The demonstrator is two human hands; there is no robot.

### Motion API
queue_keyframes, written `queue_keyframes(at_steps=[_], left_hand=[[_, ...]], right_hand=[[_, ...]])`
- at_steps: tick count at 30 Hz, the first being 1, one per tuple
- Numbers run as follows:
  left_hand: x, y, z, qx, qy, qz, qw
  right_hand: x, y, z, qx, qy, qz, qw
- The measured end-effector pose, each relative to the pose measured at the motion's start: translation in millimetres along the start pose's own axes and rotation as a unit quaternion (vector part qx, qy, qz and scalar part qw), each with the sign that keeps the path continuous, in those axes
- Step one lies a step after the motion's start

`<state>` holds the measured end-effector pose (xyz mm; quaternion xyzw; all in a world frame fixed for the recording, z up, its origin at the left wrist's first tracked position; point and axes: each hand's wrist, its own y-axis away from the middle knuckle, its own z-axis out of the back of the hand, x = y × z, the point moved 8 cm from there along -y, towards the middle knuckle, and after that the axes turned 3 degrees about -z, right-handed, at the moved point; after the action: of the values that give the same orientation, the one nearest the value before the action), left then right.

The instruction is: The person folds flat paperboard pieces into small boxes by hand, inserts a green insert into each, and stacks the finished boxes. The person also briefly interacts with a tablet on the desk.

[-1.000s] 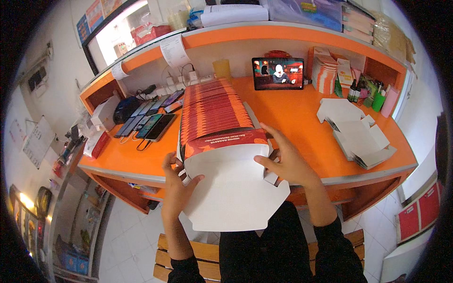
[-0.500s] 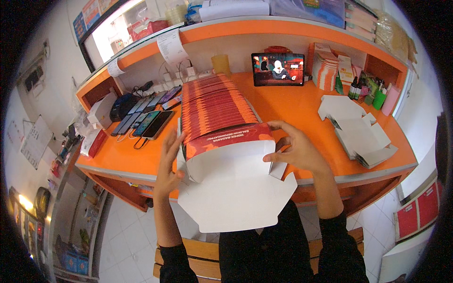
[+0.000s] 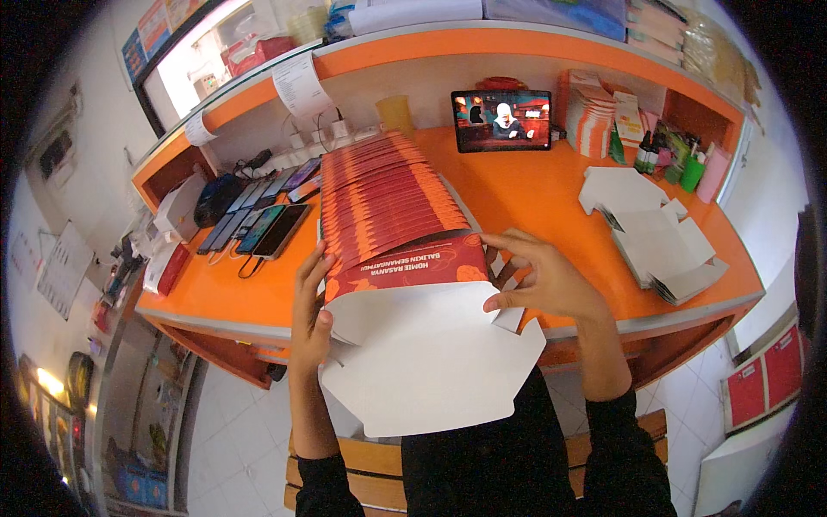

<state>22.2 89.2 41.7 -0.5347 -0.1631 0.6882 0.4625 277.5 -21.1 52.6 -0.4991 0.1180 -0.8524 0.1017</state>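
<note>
A partly folded cardboard food box (image 3: pixel 422 370), red outside and white inside, is at the desk's front edge, its wide white flap hanging toward my lap. My left hand (image 3: pixel 312 310) grips its left side, the fingers along the outer wall and the thumb near the inner edge. At the right side, my right hand (image 3: pixel 544 276) has its fingers bent round the corner, with the thumb at the small side flap. Behind it, a long row of nested red-and-orange boxes (image 3: pixel 383 194) runs back across the desk.
Several phones (image 3: pixel 254 224) with cables lie at the left of the orange desk (image 3: pixel 551 207). A tablet (image 3: pixel 502 121) stands at the back. Flat white cartons (image 3: pixel 659 233) rest on the right, near bottles (image 3: pixel 650 159) and a green cup (image 3: pixel 693 176). A wooden bench (image 3: pixel 370 470) is below.
The front box's red wall has tilted so that more of its printed face shows. Its white flap has dropped slightly toward my lap. Both hands remain at its sides.
</note>
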Motion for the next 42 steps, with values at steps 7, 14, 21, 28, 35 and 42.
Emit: queue_keyframes(at_steps=[7, 14, 21, 28, 35, 42], left_hand=[[-3, 3, 0, -0.009, -0.016, 0.012, 1.0], [-1, 3, 4, -0.004, -0.055, 0.001, 0.998], [-5, 3, 0, -0.008, -0.004, 0.012, 1.0], [-4, 2, -1, -0.002, 0.007, 0.013, 1.0], [5, 17, -4, 0.021, -0.107, 0.034, 0.994], [22, 32, -11, 0.076, 0.009, 0.167, 0.983]], right_hand=[[-3, 2, -3, 0.024, 0.001, 0.007, 1.0], [-3, 1, -7, 0.06, -0.032, 0.007, 0.998], [3, 5, -14, 0.047, 0.063, -0.059, 0.995], [-3, 3, -17, -0.036, 0.117, -0.033, 0.992], [-23, 18, -28, -0.1, 0.104, -0.061, 0.988], [-39, 21, -27, -0.105, 0.02, -0.06, 0.992]])
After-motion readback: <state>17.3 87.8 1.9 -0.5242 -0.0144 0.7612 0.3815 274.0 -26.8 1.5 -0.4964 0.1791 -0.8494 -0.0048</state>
